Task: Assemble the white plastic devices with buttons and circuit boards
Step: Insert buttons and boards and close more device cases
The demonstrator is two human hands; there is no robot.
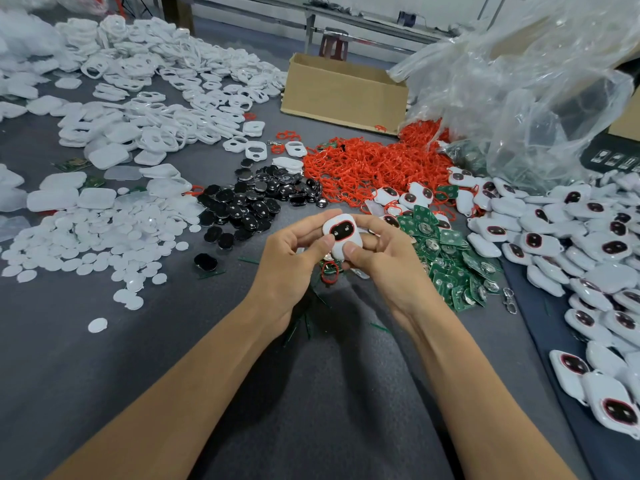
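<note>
Both hands meet above the grey cloth-covered table [311, 393], sharing one white rounded plastic device with a black oval button ringed in red [341, 233]. The left hand [294, 251] grips its left side with the thumb pressed beside the button. The right hand [377, 258] curls around the right side, thumb on the lower face. Its back and bottom edge are hidden by the fingers. Just under the hands lies a loose red plastic ring [329, 271], partly covered. To the right spreads a pile of green circuit boards [450, 258]; beyond it the heap of finished white devices [571, 244] runs off the frame's right edge. Ahead lie glossy black oval buttons [256, 202] and a tangle of red rings [363, 164], whose far end disappears under a crumpled clear plastic bag [519, 81]. Flat white discs [97, 244] and white open frames [166, 81] cover the left. The inside of the brown cardboard box [343, 91] cannot be seen.
</note>
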